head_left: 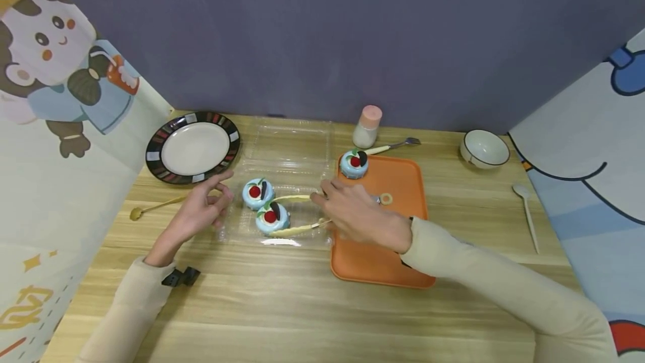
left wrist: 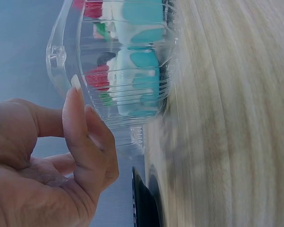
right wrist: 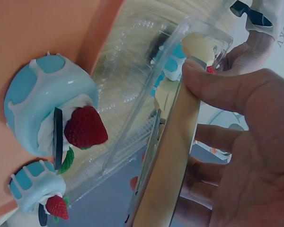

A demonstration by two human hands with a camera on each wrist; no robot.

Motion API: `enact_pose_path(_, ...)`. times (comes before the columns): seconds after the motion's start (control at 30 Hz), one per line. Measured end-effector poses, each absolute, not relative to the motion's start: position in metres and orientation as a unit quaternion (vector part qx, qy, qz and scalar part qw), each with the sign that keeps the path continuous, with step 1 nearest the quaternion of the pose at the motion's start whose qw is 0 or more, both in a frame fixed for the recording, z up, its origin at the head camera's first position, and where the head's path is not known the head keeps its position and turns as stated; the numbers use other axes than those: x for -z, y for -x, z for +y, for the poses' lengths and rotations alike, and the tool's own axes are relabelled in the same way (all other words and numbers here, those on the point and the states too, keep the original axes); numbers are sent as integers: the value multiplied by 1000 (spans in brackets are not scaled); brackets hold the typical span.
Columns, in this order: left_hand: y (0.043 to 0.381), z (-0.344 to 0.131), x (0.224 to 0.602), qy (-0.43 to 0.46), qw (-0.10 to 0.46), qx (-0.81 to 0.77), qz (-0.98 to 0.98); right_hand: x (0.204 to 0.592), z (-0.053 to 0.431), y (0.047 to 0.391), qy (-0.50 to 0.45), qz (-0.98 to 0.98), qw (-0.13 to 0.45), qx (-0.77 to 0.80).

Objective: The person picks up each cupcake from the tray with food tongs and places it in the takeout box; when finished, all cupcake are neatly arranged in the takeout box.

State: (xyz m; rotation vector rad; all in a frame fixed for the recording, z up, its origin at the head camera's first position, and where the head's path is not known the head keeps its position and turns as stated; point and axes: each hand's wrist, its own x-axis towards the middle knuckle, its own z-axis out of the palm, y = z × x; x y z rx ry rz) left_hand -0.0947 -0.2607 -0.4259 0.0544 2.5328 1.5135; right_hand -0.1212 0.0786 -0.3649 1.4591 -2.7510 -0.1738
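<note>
My right hand [head_left: 359, 212] grips a pair of tongs [right wrist: 168, 165] with beige arms, a ring [head_left: 386, 199] at their back end. Their arms reach into a clear plastic box [head_left: 304, 213], on either side of a blue cupcake [head_left: 272, 218] topped with a strawberry. A second blue cupcake [head_left: 258, 193] sits behind it in the box. At the box's left end is my left hand [head_left: 199, 206], its fingers loosely bent, a fingertip [left wrist: 75, 85] right at the rim. Two similar cupcakes [right wrist: 52, 106] stand on an orange tray [head_left: 383, 265]; my right hand hides one in the head view.
A dark-rimmed plate [head_left: 196, 149] stands at the back left, a gold spoon [head_left: 153, 207] in front. Behind the tray are a pink-capped shaker [head_left: 367, 128] and a fork [head_left: 395, 145]. A white bowl [head_left: 485, 149] and pale spoon [head_left: 528, 220] lie far right.
</note>
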Motion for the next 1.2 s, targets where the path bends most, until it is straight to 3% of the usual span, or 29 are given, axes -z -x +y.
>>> enact_pose_path(0.6,94,-260,426,-17,94,-514,852,370,77,121,-464,-884,-11,56)
enact_pose_path(1.2,94,-260,425,-12,96,-508,856,353,105,118,-435,-899,22,41)
